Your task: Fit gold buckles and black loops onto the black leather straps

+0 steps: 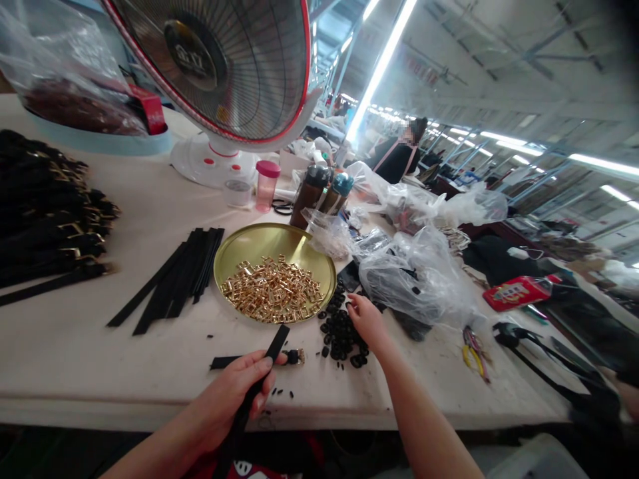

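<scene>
My left hand point(249, 382) is closed around a black strap point(277, 340), whose free end points up and away over the table. Just behind it lies a short black strap with a gold buckle point(299, 356), partly covered by the fingers. My right hand point(367, 320) is at a pile of small black loops point(344, 339), its fingertips drawn together at the far edge of the pile. What they pinch, if anything, is too small to make out. A gold round tray point(244, 241) beyond both hands holds a heap of gold buckles point(274, 289).
Loose black straps point(174, 283) lie left of the tray, with a stack of buckled straps point(44, 213) farther left. An electric fan heater point(214, 66), a pink cup point(267, 186) and bottles point(309, 193) stand behind. Plastic bags point(414, 273) and yellow-handled pliers point(473, 356) lie right.
</scene>
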The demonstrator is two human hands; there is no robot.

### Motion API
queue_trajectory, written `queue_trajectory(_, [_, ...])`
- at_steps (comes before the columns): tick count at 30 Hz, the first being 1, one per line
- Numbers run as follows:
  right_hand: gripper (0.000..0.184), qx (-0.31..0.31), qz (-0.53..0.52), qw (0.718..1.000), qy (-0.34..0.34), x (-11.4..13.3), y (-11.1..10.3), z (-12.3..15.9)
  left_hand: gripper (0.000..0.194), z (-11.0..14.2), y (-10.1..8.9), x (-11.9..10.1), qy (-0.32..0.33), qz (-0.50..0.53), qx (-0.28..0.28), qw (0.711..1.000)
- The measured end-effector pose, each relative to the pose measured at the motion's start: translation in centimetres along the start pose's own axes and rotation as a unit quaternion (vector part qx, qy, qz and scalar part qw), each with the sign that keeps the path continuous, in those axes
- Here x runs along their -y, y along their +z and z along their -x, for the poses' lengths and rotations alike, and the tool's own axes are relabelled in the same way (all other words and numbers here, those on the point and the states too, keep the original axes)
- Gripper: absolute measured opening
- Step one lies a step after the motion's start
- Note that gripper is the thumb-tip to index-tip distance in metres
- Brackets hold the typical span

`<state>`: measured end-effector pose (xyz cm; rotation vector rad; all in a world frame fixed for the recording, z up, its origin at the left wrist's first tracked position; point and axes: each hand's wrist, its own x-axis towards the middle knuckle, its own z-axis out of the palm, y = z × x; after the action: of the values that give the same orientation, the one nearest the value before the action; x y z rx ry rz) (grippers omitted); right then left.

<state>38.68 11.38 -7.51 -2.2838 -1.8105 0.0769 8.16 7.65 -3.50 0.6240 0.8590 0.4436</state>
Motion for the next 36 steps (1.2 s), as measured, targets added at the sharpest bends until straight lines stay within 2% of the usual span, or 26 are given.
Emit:
queue_trajectory(6, [0.041, -0.002, 0.028, 0.996, 0.084, -3.5, -0.9, -2.8, 0.036, 0.5, -0.7, 0.2, 0.005, 0.01, -0.019, 1.0])
queue_trajectory(9, [0.05, -0.024, 0.037, 0.991, 0.126, -6.2, -2.1, -4.2, 0.037, 0.3, -1.0, 0.1, 0.004, 0.02, -0.027, 0.999])
queue_trajectory(12, [0.052, -0.048, 0.035, 0.988, 0.14, -7.8, -3.1, -4.7, 0.037, 0.0, -0.9, 0.0, -0.005, 0.023, -0.029, 0.999])
queue_trajectory(19, [0.036, -0.122, 0.025, 0.984, 0.127, -7.2, -3.2, -3.0, 0.039, -0.9, -0.5, -0.6, -0.022, 0.012, -0.034, 0.999])
queue_trajectory(23, [0.037, -0.187, 0.028, 0.968, 0.166, -9.0, -5.1, -3.3, 0.04, -1.2, -0.4, -0.7, -0.031, 0.008, -0.04, 0.999])
queue_trajectory(28, [0.023, -0.175, -0.024, 0.964, 0.198, -11.2, -7.0, -3.5, 0.041, -1.0, 0.4, -0.4, -0.024, 0.006, -0.028, 0.999])
queue_trajectory(30, [0.024, -0.182, -0.061, 0.962, 0.196, -10.6, -7.2, -2.9, 0.042, -0.8, 0.6, -0.4, -0.024, -0.005, -0.021, 0.999])
queue_trajectory(32, [0.032, -0.2, -0.107, 0.956, 0.186, -8.9, -7.1, -1.9, 0.04, -0.5, 0.8, -0.5, -0.015, -0.025, -0.016, 0.999])
queue_trajectory(34, [0.037, -0.197, -0.167, 0.951, 0.168, -6.0, -6.9, -0.2, 0.037, -0.1, 1.2, -1.0, 0.001, -0.052, -0.002, 0.999])
queue_trajectory(36, [0.036, -0.157, -0.271, 0.939, 0.145, -2.3, -6.4, 2.3, 0.035, 0.4, 1.9, -1.6, 0.018, -0.087, 0.024, 0.996])
